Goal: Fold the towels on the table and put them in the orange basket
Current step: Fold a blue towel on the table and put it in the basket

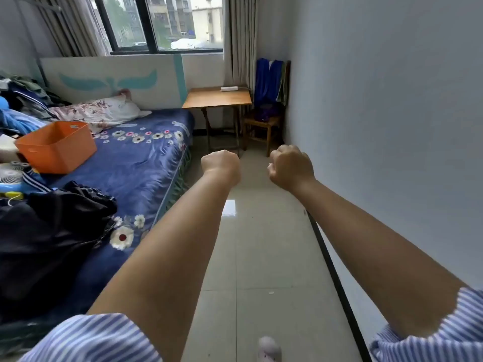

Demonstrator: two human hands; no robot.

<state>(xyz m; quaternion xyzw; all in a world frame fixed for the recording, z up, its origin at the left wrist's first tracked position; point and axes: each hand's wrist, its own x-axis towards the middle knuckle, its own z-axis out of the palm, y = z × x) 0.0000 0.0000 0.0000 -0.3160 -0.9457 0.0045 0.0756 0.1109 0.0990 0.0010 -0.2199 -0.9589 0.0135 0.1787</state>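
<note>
Bedroom, orange basket [56,146] upright on bed [136,168], long axis window-ward; left hand [220,165], right hand [290,167] empty fists

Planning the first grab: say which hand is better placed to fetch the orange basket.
Left, probably. The left hand is on the bed's side, where the orange basket sits; the right hand is nearer the wall.

Both forearms extend forward, bare, striped sleeves pushed up. Left hand [220,165] and right hand [290,165] are clenched fists, holding nothing.
</note>
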